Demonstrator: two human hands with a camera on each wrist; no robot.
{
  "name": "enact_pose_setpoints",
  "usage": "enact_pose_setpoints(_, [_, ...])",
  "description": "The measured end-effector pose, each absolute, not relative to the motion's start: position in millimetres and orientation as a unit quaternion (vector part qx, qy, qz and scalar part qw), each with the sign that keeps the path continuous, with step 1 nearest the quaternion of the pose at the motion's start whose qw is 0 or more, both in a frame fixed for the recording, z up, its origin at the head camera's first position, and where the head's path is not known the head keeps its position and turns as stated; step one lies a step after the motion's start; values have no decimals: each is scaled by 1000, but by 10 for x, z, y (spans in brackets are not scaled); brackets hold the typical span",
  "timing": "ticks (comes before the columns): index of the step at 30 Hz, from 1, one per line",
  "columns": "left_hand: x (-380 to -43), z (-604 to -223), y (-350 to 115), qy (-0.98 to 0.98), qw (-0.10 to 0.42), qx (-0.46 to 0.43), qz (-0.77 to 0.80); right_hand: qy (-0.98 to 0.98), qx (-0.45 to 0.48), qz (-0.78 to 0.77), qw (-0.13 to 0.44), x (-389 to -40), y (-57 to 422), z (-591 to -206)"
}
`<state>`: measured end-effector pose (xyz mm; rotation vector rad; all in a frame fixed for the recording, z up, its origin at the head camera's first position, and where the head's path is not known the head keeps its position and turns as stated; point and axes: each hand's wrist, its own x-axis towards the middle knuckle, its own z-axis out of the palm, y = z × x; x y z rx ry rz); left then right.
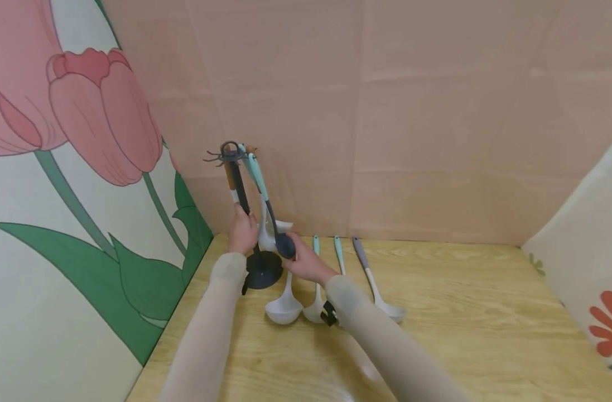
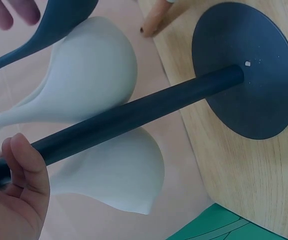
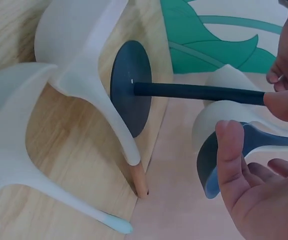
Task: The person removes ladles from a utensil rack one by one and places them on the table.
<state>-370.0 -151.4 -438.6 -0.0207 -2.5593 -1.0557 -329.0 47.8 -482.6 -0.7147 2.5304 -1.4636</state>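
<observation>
My left hand (image 1: 242,230) grips the black pole (image 2: 144,115) of a utensil rack that stands on a round black base (image 1: 265,273). Hooks (image 1: 229,155) ring the rack's top. A dark blue ladle (image 1: 285,246) with a mint handle (image 1: 258,177) hangs down on the rack's right side. My right hand (image 1: 308,261) holds this ladle at its bowl, the thumb across it in the right wrist view. Two white ladles, one (image 2: 101,65) on each side of the pole in the left wrist view, also hang there, and one has a brown handle (image 1: 230,177).
Several white ladles lie on the wooden table: one (image 1: 284,310) before the base, two with mint handles (image 1: 338,248), and one with a grey handle (image 1: 360,254) to the right. A pink-covered wall (image 1: 411,139) rises behind, with a tulip-printed panel (image 1: 105,111) at left.
</observation>
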Motion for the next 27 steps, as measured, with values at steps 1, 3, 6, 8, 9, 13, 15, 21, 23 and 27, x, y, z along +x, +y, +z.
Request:
enact_pose_setpoints(1, [-3701,-4387,-1516,-908,185,-6,-377,841,-237,-482,65,-3303,470,-4813])
enact_pose_setpoints(3, [-3701,-4393,-1521,-908,178,-3,-380,844,-235,-477,66,-3316,457,-4789])
enact_pose_setpoints(6, [-3703,-4396,-1525,-909,169,1,-380,843,-238,-478,68,-3339,436,-4773])
enact_pose_setpoints(8, [-3704,-4393,-1524,-909,168,1,-381,839,-237,-485,72,-3347,419,-4757])
enact_pose_setpoints(9, [-3704,-4389,-1524,-909,170,0,-381,837,-239,-487,71,-3352,410,-4747])
enact_pose_setpoints(13, [-3698,-4374,-1519,-907,172,-2,-384,824,-236,-508,88,-3372,369,-4691])
enact_pose_setpoints(15, [-3695,-4369,-1517,-907,172,-1,-383,813,-237,-524,93,-3379,352,-4658])
enact_pose_setpoints(21, [-3691,-4359,-1509,-908,161,6,-388,790,-230,-557,111,-3381,319,-4602])
enact_pose_setpoints(23, [-3695,-4359,-1510,-907,157,6,-391,793,-221,-556,116,-3384,308,-4598])
enact_pose_setpoints(27, [-3705,-4361,-1510,-906,154,6,-395,797,-212,-555,115,-3390,295,-4592])
